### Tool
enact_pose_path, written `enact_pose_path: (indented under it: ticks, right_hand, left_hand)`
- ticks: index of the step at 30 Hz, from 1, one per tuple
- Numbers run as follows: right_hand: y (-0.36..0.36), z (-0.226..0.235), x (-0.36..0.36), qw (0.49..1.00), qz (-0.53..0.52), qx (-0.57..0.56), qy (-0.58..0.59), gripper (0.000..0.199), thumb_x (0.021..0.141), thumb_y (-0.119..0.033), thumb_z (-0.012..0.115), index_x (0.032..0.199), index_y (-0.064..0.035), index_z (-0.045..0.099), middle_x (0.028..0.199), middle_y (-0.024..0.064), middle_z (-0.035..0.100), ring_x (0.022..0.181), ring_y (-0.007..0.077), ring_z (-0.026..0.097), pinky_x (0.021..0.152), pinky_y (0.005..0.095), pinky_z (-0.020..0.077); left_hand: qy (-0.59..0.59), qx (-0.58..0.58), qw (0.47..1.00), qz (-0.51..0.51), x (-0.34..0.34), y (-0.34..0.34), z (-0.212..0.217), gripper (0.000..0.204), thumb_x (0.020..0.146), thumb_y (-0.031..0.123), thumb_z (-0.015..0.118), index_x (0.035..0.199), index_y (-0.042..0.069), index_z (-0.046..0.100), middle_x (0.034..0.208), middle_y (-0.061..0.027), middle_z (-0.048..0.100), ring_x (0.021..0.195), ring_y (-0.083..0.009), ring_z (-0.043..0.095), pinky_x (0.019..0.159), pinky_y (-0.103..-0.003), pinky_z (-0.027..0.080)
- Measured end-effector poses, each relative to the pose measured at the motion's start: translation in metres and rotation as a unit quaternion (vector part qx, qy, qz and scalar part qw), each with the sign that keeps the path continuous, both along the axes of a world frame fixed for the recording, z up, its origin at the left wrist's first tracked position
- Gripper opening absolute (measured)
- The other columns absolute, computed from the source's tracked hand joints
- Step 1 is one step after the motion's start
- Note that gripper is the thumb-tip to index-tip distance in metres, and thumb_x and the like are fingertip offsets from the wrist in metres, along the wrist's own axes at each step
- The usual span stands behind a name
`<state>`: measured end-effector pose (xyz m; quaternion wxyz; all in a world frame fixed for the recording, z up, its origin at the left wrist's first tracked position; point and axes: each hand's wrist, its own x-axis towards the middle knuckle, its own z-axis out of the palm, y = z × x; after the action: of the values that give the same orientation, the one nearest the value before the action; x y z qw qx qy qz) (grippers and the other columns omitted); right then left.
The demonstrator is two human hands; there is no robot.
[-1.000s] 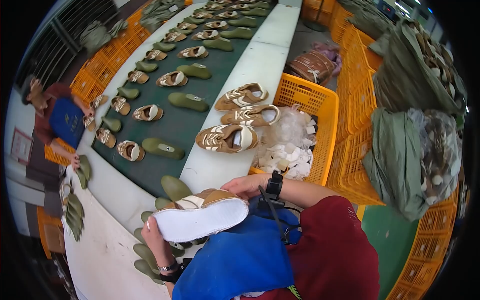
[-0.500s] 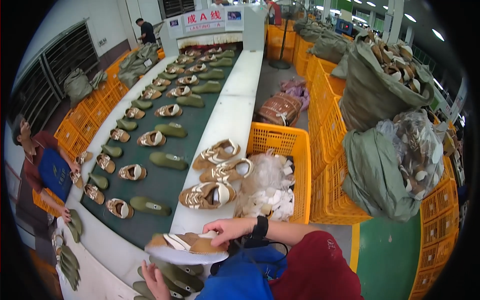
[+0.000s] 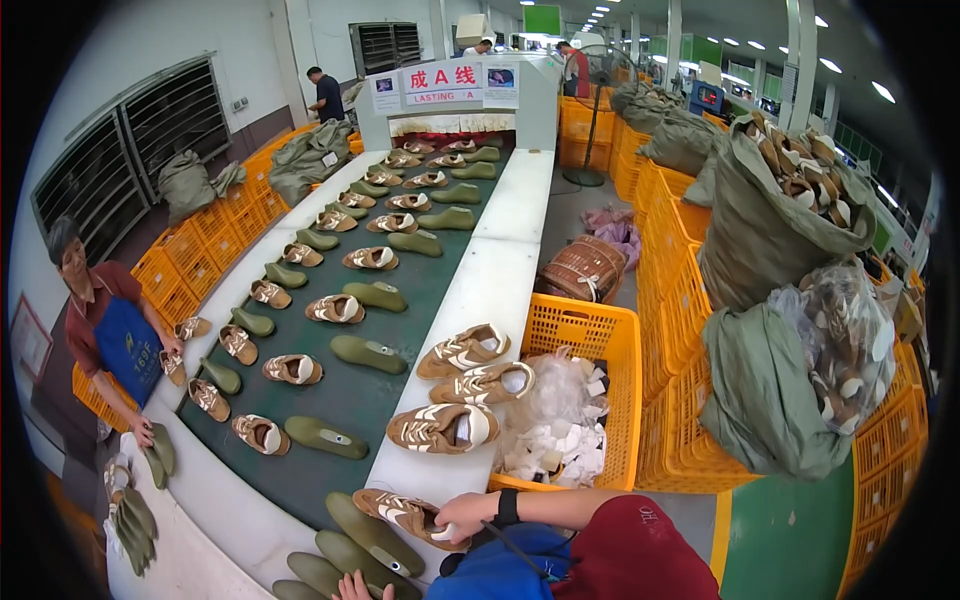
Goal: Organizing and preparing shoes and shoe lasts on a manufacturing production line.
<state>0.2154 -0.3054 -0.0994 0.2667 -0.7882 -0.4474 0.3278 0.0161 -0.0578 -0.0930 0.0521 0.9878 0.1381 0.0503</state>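
My right hand (image 3: 464,518) is closed on the heel end of a brown shoe (image 3: 402,512) with white stripes, its toe pointing up and left. Close against this shoe lies a dark green shoe last (image 3: 365,535), on the near white ledge. At the lower edge my left hand (image 3: 360,590) rests by several more green lasts (image 3: 345,553). Its visible fingers are spread, and the rest of it is cut off by the picture's edge. Three brown shoes (image 3: 440,428) stand on the white side ledge (image 3: 455,300) ahead of my right hand.
A dark green conveyor (image 3: 330,400) carries shoes and lasts in rows from a machine (image 3: 455,90). On the left, a person (image 3: 110,320) in a blue apron touches lasts and a shoe. An orange crate (image 3: 625,400) with plastic and white scraps stands right; stacked crates and sacks (image 3: 770,390) lie beyond.
The held shoe has turned and come down beside the green last, right hand still on it. My left hand has moved onto the lasts at the lower edge. The whole view has shifted.
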Motion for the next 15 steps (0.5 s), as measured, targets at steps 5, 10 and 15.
enact_pose_path:
  ticks: [5,10,15]
  right_hand:
    - [-0.004,-0.017,0.002,1.0,-0.029,-0.008,-0.002,0.041,0.065,-0.026,0.068,0.098,-0.0029,0.061,0.089,0.0187,0.063,0.086,0.0363,0.06,0.074,0.0422,0.0463]
    - [-0.005,-0.023,0.004,0.996,0.006,-0.026,0.088,0.039,0.074,-0.034,0.066,0.099,-0.0043,0.062,0.094,0.0187,0.063,0.088,0.0354,0.06,0.076,0.0408,0.0464]
    - [-0.004,-0.024,0.004,0.998,0.045,-0.035,0.037,0.043,0.078,-0.04,0.063,0.098,-0.0018,0.062,0.094,0.0185,0.062,0.088,0.0348,0.059,0.075,0.0397,0.0457]
  left_hand:
    - [-0.065,0.046,0.996,0.041,0.002,0.006,-0.004,0.047,0.083,0.043,0.058,0.116,0.009,0.057,0.119,-0.0129,0.055,0.116,-0.0338,0.045,0.1,-0.049,0.03]
    - [-0.204,0.023,0.979,0.003,0.013,0.018,-0.011,0.024,0.084,0.026,0.061,0.094,0.004,0.065,0.097,-0.0158,0.063,0.096,-0.0355,0.055,0.091,-0.046,0.041]
    - [-0.203,-0.04,0.975,0.084,0.008,0.015,-0.028,0.028,0.08,0.022,0.061,0.101,0.003,0.059,0.103,-0.012,0.058,0.107,-0.0332,0.046,0.094,-0.046,0.033]
